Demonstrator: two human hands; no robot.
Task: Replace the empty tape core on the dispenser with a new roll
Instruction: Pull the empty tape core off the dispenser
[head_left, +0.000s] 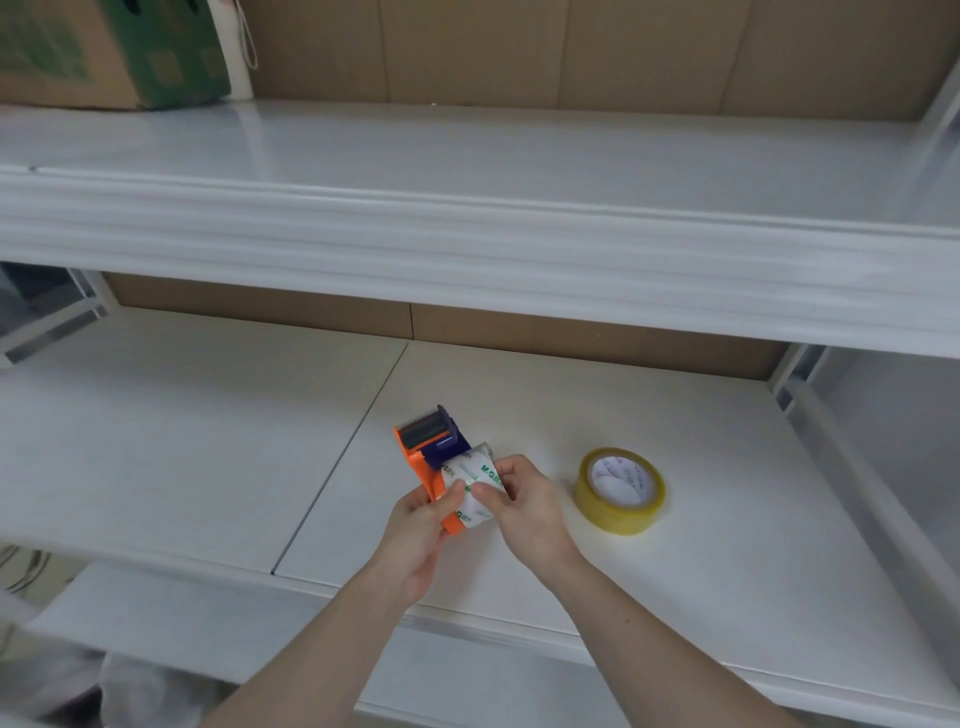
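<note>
At frame centre, the left hand (415, 525) grips the orange dispenser (423, 457). The right hand (519, 499) pinches the white empty core (470, 480) mounted on it. The new roll (621, 491) lies on the shelf (208, 441), just right of the right hand.

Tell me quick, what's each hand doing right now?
Left hand: closed on the orange tape dispenser.
Right hand: gripping the empty tape core on the dispenser.

White metal shelves (467, 218) against brown cardboard backing (571, 47)
</note>
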